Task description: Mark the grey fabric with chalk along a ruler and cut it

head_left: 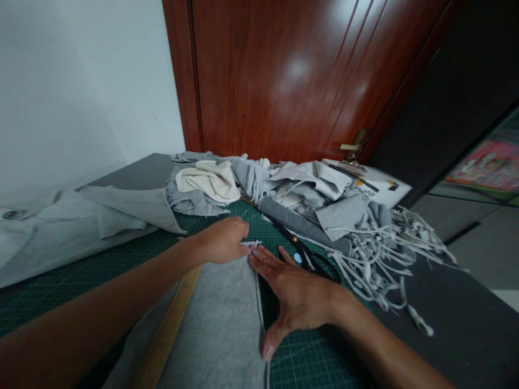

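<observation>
A grey piece of fabric (219, 324) lies lengthwise in front of me on a green cutting mat (308, 356). My left hand (225, 240) is closed at the fabric's far end, thumb and fingers pinching its edge. Spread flat, my right hand (298, 292) touches the far right corner with its fingertips, and its thumb rests on the right edge. A wooden ruler (172, 324) lies along the fabric's left side, its far end partly behind my left wrist. Black-handled scissors (306, 254) lie just beyond my right hand.
Behind are heaped grey cloths, a cream cloth (208, 181) and a dark grey fabric roll (294, 219). Tangled fabric strips (377, 265) spread at the right, near a clipboard (383, 183). A larger grey cloth (89, 221) lies left. A brown door (267, 81) stands behind the table.
</observation>
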`<action>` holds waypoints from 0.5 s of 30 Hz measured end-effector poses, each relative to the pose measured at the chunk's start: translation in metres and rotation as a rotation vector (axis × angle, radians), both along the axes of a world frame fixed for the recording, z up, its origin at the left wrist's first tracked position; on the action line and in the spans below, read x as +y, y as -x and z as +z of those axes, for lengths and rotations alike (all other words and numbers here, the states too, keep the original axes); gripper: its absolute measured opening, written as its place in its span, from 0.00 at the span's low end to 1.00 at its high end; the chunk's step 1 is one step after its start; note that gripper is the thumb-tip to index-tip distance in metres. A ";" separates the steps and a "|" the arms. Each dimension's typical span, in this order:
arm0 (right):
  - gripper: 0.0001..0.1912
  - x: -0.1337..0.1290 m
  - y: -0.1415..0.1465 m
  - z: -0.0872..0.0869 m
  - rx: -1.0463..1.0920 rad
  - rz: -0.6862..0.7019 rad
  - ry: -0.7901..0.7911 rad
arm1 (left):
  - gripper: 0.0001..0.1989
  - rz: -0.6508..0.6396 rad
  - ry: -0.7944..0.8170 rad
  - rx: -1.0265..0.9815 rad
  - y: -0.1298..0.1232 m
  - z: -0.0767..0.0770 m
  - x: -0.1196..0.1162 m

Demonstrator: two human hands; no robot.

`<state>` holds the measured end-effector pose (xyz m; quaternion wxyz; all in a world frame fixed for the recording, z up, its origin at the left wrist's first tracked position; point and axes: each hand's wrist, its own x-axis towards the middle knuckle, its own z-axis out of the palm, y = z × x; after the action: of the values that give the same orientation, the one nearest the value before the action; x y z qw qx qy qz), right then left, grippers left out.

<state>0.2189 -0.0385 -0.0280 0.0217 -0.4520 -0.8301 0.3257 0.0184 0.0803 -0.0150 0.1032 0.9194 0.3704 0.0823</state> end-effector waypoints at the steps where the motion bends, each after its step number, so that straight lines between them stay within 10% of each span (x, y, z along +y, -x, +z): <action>1: 0.85 -0.001 0.000 0.000 0.006 -0.001 -0.004 | 0.03 -0.008 0.017 -0.013 -0.003 -0.004 0.002; 15: 0.83 0.000 0.001 0.000 -0.002 -0.010 -0.010 | 0.07 0.028 0.239 -0.303 -0.008 -0.017 0.011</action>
<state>0.2181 -0.0390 -0.0283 0.0248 -0.4566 -0.8293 0.3212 0.0267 0.0909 -0.0320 0.2650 0.8725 0.3707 0.1765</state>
